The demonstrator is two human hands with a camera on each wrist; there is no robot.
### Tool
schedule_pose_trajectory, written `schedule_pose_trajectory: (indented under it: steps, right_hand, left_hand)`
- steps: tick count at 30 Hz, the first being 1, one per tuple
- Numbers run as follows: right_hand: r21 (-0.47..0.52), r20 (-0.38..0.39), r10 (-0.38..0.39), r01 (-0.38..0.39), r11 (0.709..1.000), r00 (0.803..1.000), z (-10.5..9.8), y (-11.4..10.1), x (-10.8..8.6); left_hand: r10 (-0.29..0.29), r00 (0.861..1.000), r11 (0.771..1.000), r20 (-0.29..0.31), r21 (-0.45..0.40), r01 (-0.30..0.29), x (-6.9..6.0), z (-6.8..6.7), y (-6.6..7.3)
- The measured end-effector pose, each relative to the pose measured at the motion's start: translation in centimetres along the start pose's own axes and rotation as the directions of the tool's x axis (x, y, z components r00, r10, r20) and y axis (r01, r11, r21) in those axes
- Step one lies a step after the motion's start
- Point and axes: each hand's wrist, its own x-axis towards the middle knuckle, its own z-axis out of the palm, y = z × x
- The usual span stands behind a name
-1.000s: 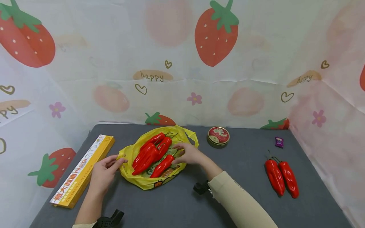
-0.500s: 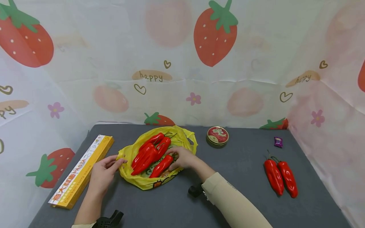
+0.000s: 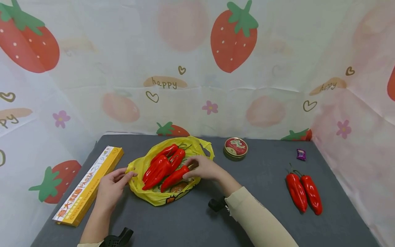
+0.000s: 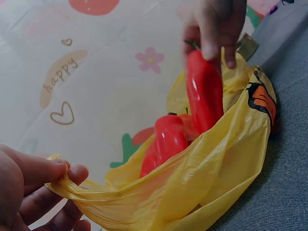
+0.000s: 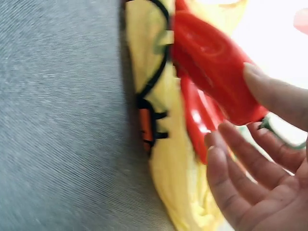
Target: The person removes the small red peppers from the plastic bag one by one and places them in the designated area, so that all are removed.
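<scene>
A yellow plastic bag (image 3: 140,166) lies spread on the table with several red chili peppers (image 3: 158,173) in it. My left hand (image 3: 112,188) pinches the bag's left rim between thumb and finger; the left wrist view shows the rim drawn up there. At the bag's right side my right hand (image 3: 203,167) grips one red pepper (image 4: 204,89) by its stem end. In the left wrist view that pepper hangs tip down, above the others. The right wrist view has my thumb on the pepper (image 5: 221,67), with the fingers beneath its stem end.
A yellow and white pasta box (image 3: 89,185) lies left of the bag. Behind and to the right stands a round red-topped tin (image 3: 236,148). Two more red peppers (image 3: 303,193) and a small purple packet (image 3: 301,154) lie at the right on the grey table (image 3: 172,226).
My right hand reached in to the nearest pepper, took hold of its stem end and lifted it slightly, up and to the right. My left hand stayed on the bag's rim.
</scene>
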Motion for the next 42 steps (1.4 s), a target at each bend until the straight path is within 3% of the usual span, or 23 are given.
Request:
schedule_pose_trajectory:
  steps: [7, 16, 30, 42]
  right_hand:
    - [0.059, -0.11, -0.051, 0.057, 0.997, 0.993, -1.2, -0.8, -1.3]
    - [0.14, -0.275, -0.036, 0.077, 0.987, 0.961, -2.6, -1.5, -3.4]
    - [0.052, -0.348, -0.059, 0.082, 0.995, 0.936, -4.6, -0.9, -6.9]
    - [0.022, -0.444, 0.008, 0.002, 1.0, 0.896, -6.8, 1.6, -10.1]
  left_hand:
    - [-0.007, 1.0, 1.0, -0.002, -0.005, 0.007, 0.0, 0.0, 0.0]
    - [-0.009, 1.0, 1.0, 0.002, 0.011, 0.009, -0.1, -0.1, 0.0]
    - [-0.007, 1.0, 1.0, -0.013, 0.027, 0.007, 0.0, 0.1, -0.3]
    - [-0.033, 0.999, 0.997, -0.01, 0.063, 0.034, 0.1, 0.2, 0.2]
